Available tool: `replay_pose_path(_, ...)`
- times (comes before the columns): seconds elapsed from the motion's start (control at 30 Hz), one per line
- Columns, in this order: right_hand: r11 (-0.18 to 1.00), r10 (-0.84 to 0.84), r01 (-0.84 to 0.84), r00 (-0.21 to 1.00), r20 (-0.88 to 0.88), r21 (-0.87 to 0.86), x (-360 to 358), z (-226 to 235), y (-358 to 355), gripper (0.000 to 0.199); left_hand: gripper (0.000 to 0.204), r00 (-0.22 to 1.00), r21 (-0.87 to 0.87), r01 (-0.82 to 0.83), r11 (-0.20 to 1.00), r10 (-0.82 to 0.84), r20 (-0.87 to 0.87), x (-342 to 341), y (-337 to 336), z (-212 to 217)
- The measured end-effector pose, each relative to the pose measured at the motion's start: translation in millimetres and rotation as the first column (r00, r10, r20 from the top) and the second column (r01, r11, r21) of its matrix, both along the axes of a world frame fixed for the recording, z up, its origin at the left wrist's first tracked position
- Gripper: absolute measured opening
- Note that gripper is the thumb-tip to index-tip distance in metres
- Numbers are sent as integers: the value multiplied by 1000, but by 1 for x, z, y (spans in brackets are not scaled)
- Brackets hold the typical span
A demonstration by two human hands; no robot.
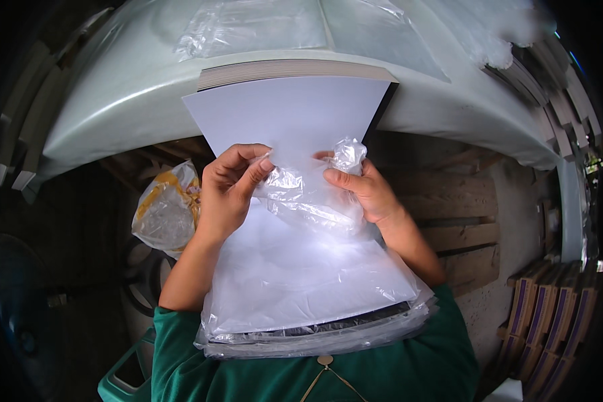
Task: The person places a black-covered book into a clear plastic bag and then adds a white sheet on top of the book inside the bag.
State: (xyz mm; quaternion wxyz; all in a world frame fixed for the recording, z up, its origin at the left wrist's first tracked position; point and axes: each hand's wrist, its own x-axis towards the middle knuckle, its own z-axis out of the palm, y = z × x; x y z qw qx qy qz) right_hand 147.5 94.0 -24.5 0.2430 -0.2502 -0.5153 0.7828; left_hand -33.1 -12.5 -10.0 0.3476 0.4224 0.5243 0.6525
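A crumpled clear plastic bag (308,194) is stretched between my two hands, above a stack of white sheets or boards. My left hand (231,184) pinches one edge of the plastic between thumb and fingers. On the other side my right hand (365,187) grips a bunched part, thumb on top. Beneath lies a white sheet (288,110), topping a thick stack with grey edges (295,70) that leans at the table's edge. Nearer to me, several flat white pieces in clear plastic (308,288) rest against my body, with a dark layer showing at their near edge.
The covered table (114,127) curves across the far side, with clear plastic sheets (254,27) on it. A plastic bag with yellow print (171,208) hangs at left, above a green stool (130,372). Wooden slats (455,221) and stacked boards (553,321) are at right.
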Motion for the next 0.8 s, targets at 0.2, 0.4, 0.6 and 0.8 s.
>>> replay_pose_path(0.2,987,-152,146,983,-107,-66,-3,-11,0,26,9,998,-17,17,1000,-16,58,4,-4,3)
replay_pose_path(0.4,992,-82,75,994,-66,-100,-1,-15,1,27,12,999,172,52,984,-50,-16,2,-3,-11)
replay_pose_path(0.6,969,-162,102,950,-266,-223,-10,-17,-10,20,15,974,-214,-9,977,-40,-224,9,-5,-9)
replay_pose_path(0.8,974,-91,-15,891,-445,-227,-4,-32,-5,20,26,989,-92,148,985,-148,-1,10,-3,-12)
